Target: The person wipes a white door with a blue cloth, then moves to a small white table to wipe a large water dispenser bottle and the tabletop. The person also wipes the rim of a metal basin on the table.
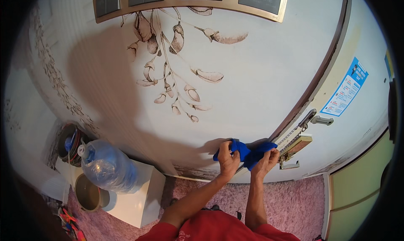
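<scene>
Both of my hands grip a blue cloth in front of the white wall, near the dark door frame edge. My left hand pinches its left part between thumb and fingers. Its right part is bunched in the fingers of my right hand. The cloth sags in folds between the two hands. Close beside my right hand are a brass-coloured door lock and a metal door chain. Whether the cloth touches the wall, I cannot tell.
A large water bottle stands on a white cabinet at left, next to a brown bucket. Above is a gold-framed switch panel. The door bears a door handle and a blue-edged notice. Pink carpet covers the floor.
</scene>
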Motion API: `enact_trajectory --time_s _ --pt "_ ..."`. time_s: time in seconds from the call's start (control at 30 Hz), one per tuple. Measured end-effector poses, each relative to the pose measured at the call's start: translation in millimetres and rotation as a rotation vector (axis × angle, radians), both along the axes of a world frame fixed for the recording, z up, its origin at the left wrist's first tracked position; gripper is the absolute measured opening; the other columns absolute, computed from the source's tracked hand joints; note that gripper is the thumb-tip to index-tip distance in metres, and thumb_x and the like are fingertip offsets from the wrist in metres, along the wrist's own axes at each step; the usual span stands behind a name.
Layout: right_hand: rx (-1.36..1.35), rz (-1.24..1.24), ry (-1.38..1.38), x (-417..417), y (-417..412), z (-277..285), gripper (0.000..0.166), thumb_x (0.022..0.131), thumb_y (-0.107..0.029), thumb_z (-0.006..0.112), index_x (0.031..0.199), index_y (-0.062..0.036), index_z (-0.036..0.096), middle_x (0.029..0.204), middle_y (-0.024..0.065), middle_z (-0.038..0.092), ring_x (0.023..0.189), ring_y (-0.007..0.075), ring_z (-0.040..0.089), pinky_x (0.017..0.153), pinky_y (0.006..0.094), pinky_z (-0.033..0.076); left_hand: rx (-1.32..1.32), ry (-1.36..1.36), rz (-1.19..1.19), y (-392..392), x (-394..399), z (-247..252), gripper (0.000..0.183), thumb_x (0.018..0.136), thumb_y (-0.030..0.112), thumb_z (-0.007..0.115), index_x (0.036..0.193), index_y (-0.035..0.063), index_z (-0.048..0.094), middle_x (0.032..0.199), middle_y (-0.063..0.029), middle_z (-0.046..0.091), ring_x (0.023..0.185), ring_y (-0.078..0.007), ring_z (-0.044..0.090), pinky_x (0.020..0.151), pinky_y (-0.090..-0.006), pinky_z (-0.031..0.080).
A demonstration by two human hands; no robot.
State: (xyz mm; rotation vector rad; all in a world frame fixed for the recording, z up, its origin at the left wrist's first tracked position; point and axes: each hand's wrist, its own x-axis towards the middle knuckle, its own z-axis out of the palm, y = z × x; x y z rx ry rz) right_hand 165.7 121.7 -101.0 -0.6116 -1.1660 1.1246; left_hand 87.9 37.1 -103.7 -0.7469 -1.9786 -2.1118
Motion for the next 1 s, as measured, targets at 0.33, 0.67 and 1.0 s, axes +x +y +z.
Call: enact_trajectory --time_s 0.33,0.67,1.0 --pt "-0.058 -0.100 0.080 23.8 28.1 2.9 0.010 0.099 -0.011 0.051 0.091 -0.0086 0.045 0.086 -0.0029 0.042 0.075 0.0063 0.036 0.069 0.0222 0.033 -0.016 -0.010 -0.091 8.9 4.1 6.5 0.029 0.075 -0.006 0.061 0.103 -0.0002 0.056 0.094 -0.0148 0.059 0.084 -0.0291 0.061 0.070 -0.0330 0.052" --pt "0.112 -0.295 -0.256 15.8 38.6 -58.0 0.013 0.098 -0.016 0.048 0.095 -0.0029 0.046 0.087 0.0013 0.044 0.079 0.0118 0.041 0.072 0.0265 0.039 -0.014 0.010 -0.105 20.8 6.2 -25.0 0.020 0.075 -0.004 0.062 0.094 0.0011 0.056 0.086 -0.0138 0.057 0.076 -0.0296 0.059 0.066 -0.0344 0.049" --pt "-0.195 -0.073 -0.116 22.7 45.2 -95.9 0.019 0.098 -0.020 0.041 0.090 -0.0032 0.045 0.079 -0.0013 0.032 0.072 0.0116 0.029 0.063 0.0296 0.031 0.075 -0.164 -0.110 31.1 4.1 -64.0 0.020 0.073 -0.005 0.062 0.090 0.0025 0.054 0.076 -0.0119 0.055 0.066 -0.0251 0.057 0.063 -0.0341 0.047"
